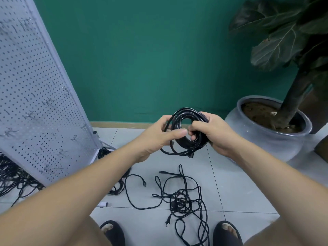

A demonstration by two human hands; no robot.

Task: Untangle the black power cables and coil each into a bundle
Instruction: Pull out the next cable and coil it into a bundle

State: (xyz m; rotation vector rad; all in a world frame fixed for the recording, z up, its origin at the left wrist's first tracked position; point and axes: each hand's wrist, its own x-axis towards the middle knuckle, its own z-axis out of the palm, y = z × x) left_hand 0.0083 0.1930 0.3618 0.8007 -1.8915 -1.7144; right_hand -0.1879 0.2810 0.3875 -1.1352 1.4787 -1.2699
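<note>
1. Black coil (193,145) is held in the air between both hands, above the floor (239,183) and in front of the green wall (142,59).
2. Left hand (159,135) grips the coil's left side, thumb laid across the front.
3. Right hand (216,132) clamps the coil's right side, fingers curled through the hole.
4. 1 short end with a plug (191,155) hangs just under the coil.
5. Below, a loose tangle (181,201) of black cable sprawls on the tiles, between 2 dark slippers (113,231).
6. At the left, a white pegboard (35,103) leans, with a heap (10,176) of more cables at its foot.
7. At the right stands a grey pot (276,139) with a big-leaved plant (284,41).
</note>
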